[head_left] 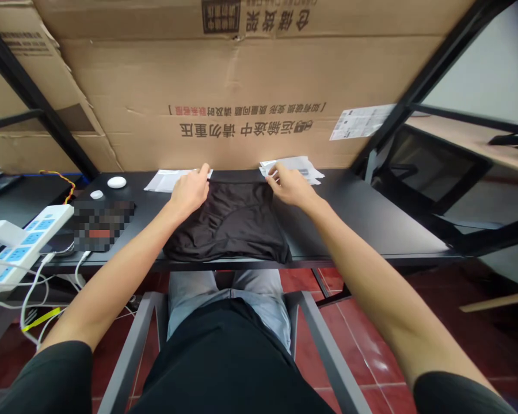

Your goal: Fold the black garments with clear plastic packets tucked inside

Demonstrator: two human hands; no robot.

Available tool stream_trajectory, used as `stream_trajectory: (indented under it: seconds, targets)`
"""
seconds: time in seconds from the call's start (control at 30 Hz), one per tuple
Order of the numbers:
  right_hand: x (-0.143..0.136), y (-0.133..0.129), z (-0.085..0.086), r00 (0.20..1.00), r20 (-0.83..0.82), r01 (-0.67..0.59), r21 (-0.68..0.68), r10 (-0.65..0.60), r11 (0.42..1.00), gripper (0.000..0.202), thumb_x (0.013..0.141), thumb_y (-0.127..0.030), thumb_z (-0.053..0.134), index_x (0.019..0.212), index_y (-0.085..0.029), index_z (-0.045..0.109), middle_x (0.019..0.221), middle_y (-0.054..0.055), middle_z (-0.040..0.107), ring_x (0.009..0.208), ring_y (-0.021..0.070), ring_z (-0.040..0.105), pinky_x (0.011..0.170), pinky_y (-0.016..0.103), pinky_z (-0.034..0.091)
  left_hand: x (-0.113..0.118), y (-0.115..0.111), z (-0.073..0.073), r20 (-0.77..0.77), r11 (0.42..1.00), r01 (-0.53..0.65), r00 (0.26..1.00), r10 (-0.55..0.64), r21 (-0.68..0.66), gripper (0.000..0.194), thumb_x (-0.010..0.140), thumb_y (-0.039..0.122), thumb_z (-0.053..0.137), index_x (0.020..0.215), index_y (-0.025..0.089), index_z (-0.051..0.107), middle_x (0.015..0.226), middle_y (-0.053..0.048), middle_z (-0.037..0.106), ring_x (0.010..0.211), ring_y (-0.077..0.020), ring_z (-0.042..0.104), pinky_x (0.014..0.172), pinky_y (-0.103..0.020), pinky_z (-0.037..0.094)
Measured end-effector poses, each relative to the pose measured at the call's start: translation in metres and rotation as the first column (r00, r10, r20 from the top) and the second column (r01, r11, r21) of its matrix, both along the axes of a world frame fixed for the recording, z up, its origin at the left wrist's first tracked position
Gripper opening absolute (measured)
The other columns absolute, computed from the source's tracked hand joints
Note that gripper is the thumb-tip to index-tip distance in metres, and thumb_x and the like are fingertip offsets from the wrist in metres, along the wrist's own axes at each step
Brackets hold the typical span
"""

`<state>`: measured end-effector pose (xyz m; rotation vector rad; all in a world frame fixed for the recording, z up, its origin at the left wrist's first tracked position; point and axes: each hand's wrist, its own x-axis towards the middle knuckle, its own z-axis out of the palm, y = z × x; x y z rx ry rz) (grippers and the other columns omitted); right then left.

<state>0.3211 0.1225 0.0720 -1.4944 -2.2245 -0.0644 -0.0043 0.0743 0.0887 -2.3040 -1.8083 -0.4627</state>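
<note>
A black cloth garment (pixel 237 221) lies spread on the dark table, wrinkled, with a curved seam across its middle. Its near edge reaches the table's front edge. My left hand (pixel 191 191) is closed at the garment's far left corner, fingers pinched on the fabric. At the far right corner, my right hand (pixel 291 185) pinches the cloth between thumb and fingers. Behind my left hand is a flat white packet (pixel 166 180). A second white packet (pixel 304 167) lies behind my right hand, partly covered by it. Which garment this is, I cannot tell.
A large cardboard sheet (pixel 242 75) stands upright along the table's (pixel 349 224) back. On the left are a white power strip (pixel 30 241) with cables, a blurred-out dark object (pixel 103 224), a white oval case (pixel 116 182) and a small white cap (pixel 96 195). Black frame bars flank both sides.
</note>
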Motion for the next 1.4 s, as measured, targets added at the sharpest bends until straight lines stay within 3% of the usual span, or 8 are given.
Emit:
stream_trajectory:
  seconds: [0.1, 0.27, 0.5, 0.63, 0.73, 0.87, 1.0, 1.4]
  targets:
    - [-0.011, -0.004, -0.002, 1.000, -0.002, -0.027, 0.022, 0.027, 0.999, 0.047, 0.113, -0.048, 0.055, 0.145, -0.015, 0.065, 0.134, 0.024, 0.079, 0.124, 0.0447, 0.074, 0.106, 0.059, 0.060, 0.007, -0.012, -0.003, 0.011, 0.997, 0.015, 1.000, -0.016, 0.076, 0.049, 0.110, 0.024, 0.052, 0.158, 0.015, 0.060, 0.157, -0.023, 0.068, 0.140, -0.0394, 0.068, 0.115, -0.051, 0.057]
    - [-0.019, -0.074, -0.025, 0.936, 0.020, -0.347, -0.112, 0.351, 0.931, 0.071, 0.113, -0.070, 0.053, 0.161, -0.017, 0.062, 0.172, 0.022, 0.059, 0.164, 0.0413, 0.053, 0.136, 0.060, 0.045, -0.002, -0.071, -0.039, 0.022, 0.981, 0.177, 0.984, -0.175, -0.083, 0.065, 0.117, 0.056, 0.049, 0.169, 0.019, 0.057, 0.178, -0.016, 0.054, 0.167, -0.0375, 0.048, 0.138, -0.055, 0.039]
    - [-0.015, -0.124, -0.055, 0.915, 0.109, -0.345, -0.283, 0.388, 0.895, 0.110, 0.104, -0.088, 0.055, 0.181, -0.011, 0.038, 0.188, 0.027, 0.031, 0.177, 0.0463, 0.027, 0.144, 0.068, 0.026, -0.017, -0.101, -0.073, 0.034, 0.956, 0.169, 0.986, -0.166, -0.238, 0.076, 0.117, 0.069, 0.041, 0.182, 0.030, 0.041, 0.192, -0.009, 0.029, 0.178, -0.0399, 0.027, 0.141, -0.072, 0.025]
    - [0.003, -0.100, -0.045, 0.907, 0.069, -0.393, -0.215, 0.415, 0.894, 0.082, 0.112, -0.075, 0.053, 0.174, -0.021, 0.052, 0.178, 0.019, 0.054, 0.166, 0.0415, 0.051, 0.137, 0.063, 0.043, -0.019, -0.099, -0.076, 0.038, 0.965, 0.170, 0.985, -0.166, -0.201, 0.075, 0.116, 0.068, 0.045, 0.181, 0.032, 0.044, 0.191, -0.009, 0.031, 0.178, -0.0386, 0.030, 0.143, -0.070, 0.025]
    - [0.028, -0.059, -0.032, 0.959, 0.096, -0.266, -0.038, 0.268, 0.963, 0.060, 0.116, -0.055, 0.050, 0.161, -0.018, 0.064, 0.162, 0.020, 0.068, 0.152, 0.0395, 0.064, 0.130, 0.058, 0.051, -0.019, -0.100, -0.077, 0.032, 0.968, 0.165, 0.986, -0.162, -0.187, 0.074, 0.116, 0.068, 0.046, 0.181, 0.032, 0.044, 0.191, -0.008, 0.031, 0.177, -0.0378, 0.031, 0.143, -0.068, 0.025]
    - [0.065, 0.005, -0.021, 0.959, 0.282, -0.015, 0.163, -0.032, 0.987, 0.060, 0.108, -0.025, 0.049, 0.164, -0.006, 0.056, 0.170, 0.029, 0.057, 0.158, 0.0450, 0.054, 0.129, 0.064, 0.045, -0.018, -0.101, -0.077, 0.018, 0.969, 0.155, 0.988, -0.155, -0.191, 0.074, 0.117, 0.067, 0.042, 0.181, 0.030, 0.044, 0.191, -0.009, 0.030, 0.177, -0.0377, 0.031, 0.143, -0.068, 0.024]
    - [0.090, 0.051, -0.024, 0.899, 0.421, 0.045, 0.185, -0.121, 0.982, 0.074, 0.106, -0.025, 0.051, 0.174, -0.002, 0.038, 0.174, 0.033, 0.051, 0.157, 0.0466, 0.051, 0.125, 0.066, 0.043, -0.016, -0.102, -0.075, 0.016, 0.971, 0.144, 0.990, -0.144, -0.190, 0.074, 0.116, 0.067, 0.043, 0.181, 0.032, 0.045, 0.191, -0.007, 0.032, 0.177, -0.0367, 0.031, 0.144, -0.066, 0.023]
    - [0.101, 0.068, -0.019, 0.873, 0.433, 0.176, 0.148, -0.224, 0.973, 0.030, 0.112, -0.013, 0.047, 0.127, -0.005, 0.072, 0.119, 0.028, 0.077, 0.107, 0.0288, 0.068, 0.089, 0.039, 0.044, -0.016, -0.104, -0.074, 0.036, 0.970, 0.160, 0.987, -0.156, -0.184, 0.073, 0.116, 0.066, 0.044, 0.180, 0.030, 0.045, 0.190, -0.010, 0.034, 0.176, -0.0380, 0.033, 0.143, -0.068, 0.024]
